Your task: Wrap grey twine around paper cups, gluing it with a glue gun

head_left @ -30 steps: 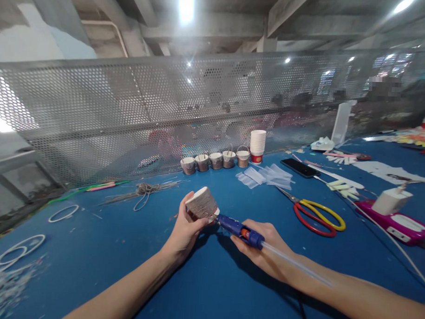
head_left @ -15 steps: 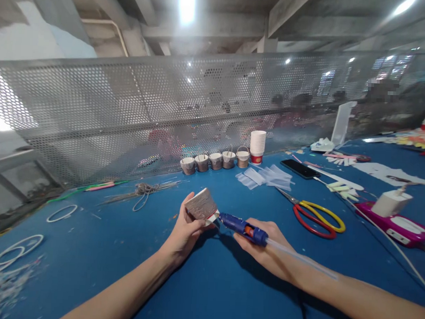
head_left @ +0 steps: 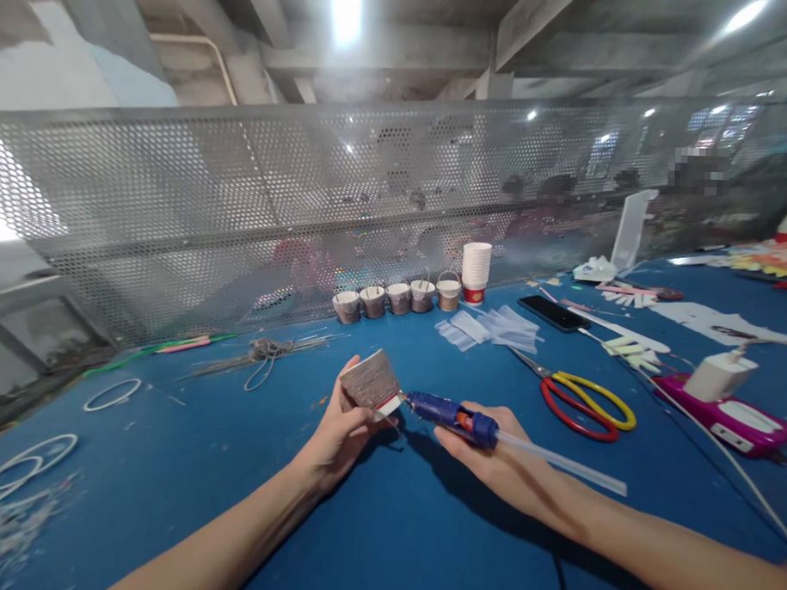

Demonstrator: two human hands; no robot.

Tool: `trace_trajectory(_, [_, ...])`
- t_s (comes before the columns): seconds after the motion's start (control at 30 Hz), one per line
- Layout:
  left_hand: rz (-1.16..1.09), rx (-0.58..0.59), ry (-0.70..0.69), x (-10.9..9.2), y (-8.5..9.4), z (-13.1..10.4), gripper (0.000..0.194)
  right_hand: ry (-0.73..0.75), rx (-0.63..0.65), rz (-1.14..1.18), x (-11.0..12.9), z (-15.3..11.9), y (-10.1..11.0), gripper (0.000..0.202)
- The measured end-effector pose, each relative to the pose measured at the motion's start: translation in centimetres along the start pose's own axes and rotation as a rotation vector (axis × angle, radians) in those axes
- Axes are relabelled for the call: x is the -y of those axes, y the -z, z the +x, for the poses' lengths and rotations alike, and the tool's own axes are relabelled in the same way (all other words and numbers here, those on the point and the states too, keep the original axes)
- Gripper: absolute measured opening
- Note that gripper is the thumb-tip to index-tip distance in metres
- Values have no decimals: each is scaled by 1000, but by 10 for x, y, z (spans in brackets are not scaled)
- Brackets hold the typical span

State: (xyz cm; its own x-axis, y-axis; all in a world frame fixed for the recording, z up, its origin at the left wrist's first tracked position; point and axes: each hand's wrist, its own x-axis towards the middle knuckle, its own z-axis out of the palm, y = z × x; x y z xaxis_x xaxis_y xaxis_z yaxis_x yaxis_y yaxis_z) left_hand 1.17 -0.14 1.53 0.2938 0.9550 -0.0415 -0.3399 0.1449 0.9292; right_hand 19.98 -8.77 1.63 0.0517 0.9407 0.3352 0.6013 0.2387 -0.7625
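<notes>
My left hand (head_left: 334, 426) is closed around a paper cup (head_left: 372, 380) tipped on its side, most of its wall covered in grey-brown cord and a red and white band bare near one end. In my right hand (head_left: 500, 458) is a blue hot glue gun (head_left: 444, 410), a clear glue stick (head_left: 561, 462) sticking out of its back. The gun's nozzle points left and meets, or nearly meets, the bare band of the cup. A thin loose strand hangs below the cup by my left fingers.
Several wrapped cups (head_left: 398, 299) and a stack of paper cups (head_left: 476, 268) line the mesh panel (head_left: 242, 195). Scissors (head_left: 587, 405), a phone (head_left: 553, 313) and a magenta power strip (head_left: 728, 419) lie right. A cord bundle (head_left: 262, 352) and white rings (head_left: 112, 394) lie left.
The cup has turned slightly in my left hand, and the glue gun's nozzle has shifted a little along its bare band. Both hands keep their hold.
</notes>
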Motion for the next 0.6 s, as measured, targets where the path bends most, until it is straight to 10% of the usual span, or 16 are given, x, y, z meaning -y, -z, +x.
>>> trace_trajectory(0.6, [-34, 29, 23, -1, 2, -2, 87, -56, 109, 152, 0, 0, 3, 31])
